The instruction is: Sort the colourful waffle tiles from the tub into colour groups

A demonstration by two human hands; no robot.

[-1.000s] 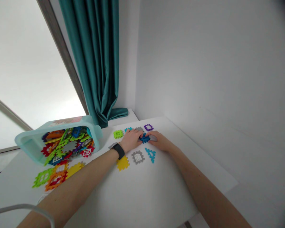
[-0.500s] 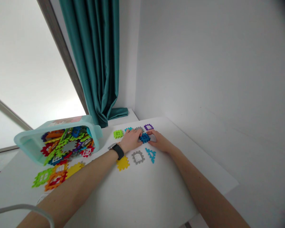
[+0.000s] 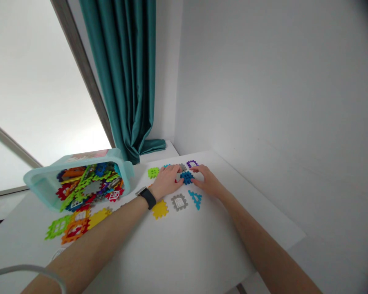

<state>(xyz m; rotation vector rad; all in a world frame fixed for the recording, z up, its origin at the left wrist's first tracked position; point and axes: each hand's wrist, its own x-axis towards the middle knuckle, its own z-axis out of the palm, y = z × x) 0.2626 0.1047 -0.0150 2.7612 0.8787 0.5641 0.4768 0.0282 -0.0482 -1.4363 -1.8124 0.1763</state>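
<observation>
A dark blue square toothed building tile lies flat on the white table between my two hands. My left hand, with a black-strapped watch on the wrist, is at its left side, thumb and fingers apart. My right hand is on the other side, its thumb tip at the tile's edge and its fingers spread. Close by are a grey tile with a white window, a light blue triangle tile, a yellow tile, a purple tile and a lime tile. Some pieces are partly hidden under my left hand.
A pale turquoise bin lies on its side at the left, full of mixed tiles. In front of it lie a lime tile, an orange one and a yellow one. A wall borders the right; a green curtain hangs behind.
The fingers of both hands have loosened and moved apart around the dark blue tile, which now shows more fully. My left hand has drawn slightly left. The view has shifted a little.
</observation>
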